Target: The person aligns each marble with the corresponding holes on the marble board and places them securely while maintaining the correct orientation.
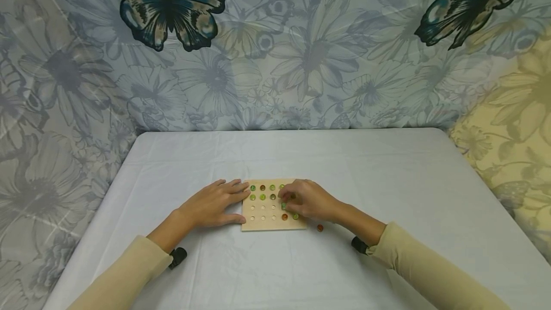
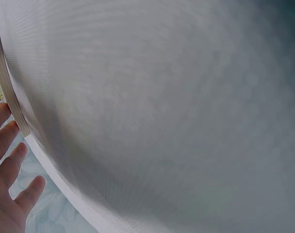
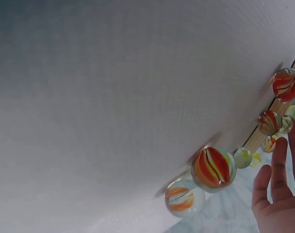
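Note:
A pale wooden board (image 1: 258, 227) with rows of round holes lies flat in front of me, glass marbles (image 1: 262, 197) sitting in many of them. My left hand (image 1: 216, 204) lies spread along its left side, fingertips and thumb at the edge. Over the right part of the board, my right hand (image 1: 307, 199) bends its index finger and thumb down close to a green marble (image 1: 283, 206). I cannot tell whether a marble is between those fingertips. An orange marble (image 1: 284, 216) and a yellow-green marble (image 1: 295, 216) show just below the hand.
A loose orange marble (image 1: 320, 227) lies on the white cloth right of the board. Close to the right wrist camera are a red-striped marble (image 3: 213, 167) and a clear one with orange streaks (image 3: 184, 198). Behind the table (image 1: 275, 149) hangs a butterfly-print cloth (image 1: 310, 61).

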`<move>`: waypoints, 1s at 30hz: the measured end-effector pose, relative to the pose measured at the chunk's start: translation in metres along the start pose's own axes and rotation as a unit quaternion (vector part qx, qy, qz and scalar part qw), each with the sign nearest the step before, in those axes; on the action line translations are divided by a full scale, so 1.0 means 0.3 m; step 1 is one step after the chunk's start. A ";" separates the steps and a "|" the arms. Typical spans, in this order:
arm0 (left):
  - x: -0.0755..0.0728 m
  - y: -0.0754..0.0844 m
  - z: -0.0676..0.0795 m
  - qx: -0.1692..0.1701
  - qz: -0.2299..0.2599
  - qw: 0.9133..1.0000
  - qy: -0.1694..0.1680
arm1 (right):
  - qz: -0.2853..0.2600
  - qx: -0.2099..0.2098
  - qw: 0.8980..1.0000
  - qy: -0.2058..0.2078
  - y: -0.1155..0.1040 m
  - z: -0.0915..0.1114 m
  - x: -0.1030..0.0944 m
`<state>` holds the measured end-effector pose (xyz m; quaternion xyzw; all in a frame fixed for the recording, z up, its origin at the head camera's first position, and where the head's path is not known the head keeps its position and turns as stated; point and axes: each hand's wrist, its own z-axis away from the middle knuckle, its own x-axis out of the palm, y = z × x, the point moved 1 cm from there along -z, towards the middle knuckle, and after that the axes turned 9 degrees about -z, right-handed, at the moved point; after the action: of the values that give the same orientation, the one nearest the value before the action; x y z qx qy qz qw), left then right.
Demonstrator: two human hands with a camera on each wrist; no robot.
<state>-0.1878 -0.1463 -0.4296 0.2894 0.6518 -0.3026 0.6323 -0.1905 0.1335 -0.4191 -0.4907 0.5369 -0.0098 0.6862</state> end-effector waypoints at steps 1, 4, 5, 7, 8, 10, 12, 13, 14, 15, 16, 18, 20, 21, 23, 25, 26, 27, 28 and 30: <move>0.000 0.000 0.000 -0.002 0.000 1.000 -0.003 | -0.002 -0.001 1.000 0.002 0.000 0.000 -0.001; -0.002 0.000 0.000 -0.003 -0.001 1.000 -0.007 | -0.022 -0.012 1.000 0.012 0.002 0.006 -0.011; -0.001 0.001 0.000 -0.003 -0.001 1.000 -0.007 | -0.029 -0.016 0.999 0.016 0.004 0.009 -0.016; 0.000 0.000 -0.001 -0.003 -0.001 1.000 -0.005 | -0.044 -0.023 0.999 0.023 0.011 0.016 -0.028; 0.000 0.001 -0.001 -0.002 -0.001 1.000 -0.004 | -0.053 -0.026 0.998 0.027 0.015 0.021 -0.036; 0.001 0.001 0.000 -0.002 0.001 1.000 -0.001 | -0.065 -0.028 0.997 0.033 0.026 0.034 -0.053; 0.002 0.001 0.001 0.000 0.001 1.000 0.004 | -0.075 -0.027 0.996 0.040 0.039 0.049 -0.070; 0.002 0.000 0.001 0.000 0.000 1.000 0.004 | -0.082 -0.024 0.995 0.043 0.046 0.058 -0.078; 0.002 0.000 0.001 0.000 -0.002 1.000 0.005 | -0.087 -0.020 0.995 0.046 0.054 0.067 -0.086; 0.003 0.000 0.001 -0.001 -0.003 1.000 0.006 | -0.092 -0.016 0.994 0.048 0.061 0.077 -0.094; 0.004 -0.001 0.001 -0.001 -0.004 1.000 0.006 | -0.096 -0.010 0.994 0.050 0.068 0.087 -0.101; 0.005 -0.002 0.002 -0.001 -0.005 1.000 0.007 | -0.101 0.002 0.993 0.053 0.082 0.107 -0.114; 0.006 -0.003 0.003 -0.003 -0.004 1.000 0.005 | -0.104 0.009 0.993 0.055 0.096 0.126 -0.126; 0.006 -0.003 0.003 -0.003 -0.003 1.000 0.005 | -0.104 0.011 0.993 0.056 0.102 0.135 -0.132; 0.006 -0.003 0.004 -0.003 -0.001 1.000 0.004 | -0.101 0.016 0.993 0.058 0.114 0.152 -0.144; 0.007 -0.004 0.004 -0.003 -0.003 1.000 0.003 | -0.104 0.023 0.993 0.059 0.128 0.169 -0.153; 0.007 -0.004 0.004 -0.003 -0.002 1.000 0.003 | -0.103 0.026 0.992 0.060 0.133 0.177 -0.156; 0.007 -0.004 0.003 -0.003 -0.003 1.000 0.003 | -0.102 0.030 0.992 0.061 0.139 0.186 -0.160; 0.008 -0.005 0.003 -0.002 -0.003 1.000 0.004 | -0.103 0.034 0.992 0.063 0.145 0.195 -0.162; 0.008 -0.006 0.002 -0.002 -0.003 1.000 0.005 | -0.102 0.043 0.992 0.065 0.160 0.213 -0.165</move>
<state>-0.1890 -0.1479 -0.4320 0.2876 0.6562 -0.3024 0.6287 -0.1884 0.2276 -0.4196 -0.5117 0.5262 -0.1346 0.6657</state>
